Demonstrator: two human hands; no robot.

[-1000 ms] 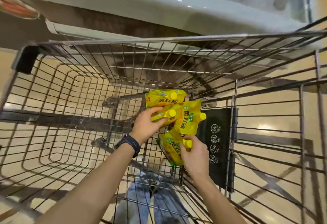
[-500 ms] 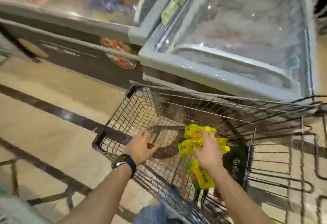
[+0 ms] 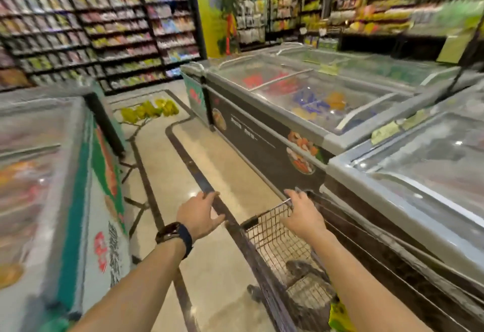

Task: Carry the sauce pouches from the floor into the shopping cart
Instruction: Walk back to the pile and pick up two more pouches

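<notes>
Sauce pouches (image 3: 149,108): floor, count blurred; left hand (image 3: 199,213), right hand (image 3: 303,216): empty

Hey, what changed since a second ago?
Both hands let go of the yellow pouches, now glimpsed low in the shopping cart. The left hand and right hand hover empty by its front rim. The view has lifted to the aisle, where more pouches lie on the floor. Unchanged: cart beside the freezer, watch on the left wrist.
</notes>
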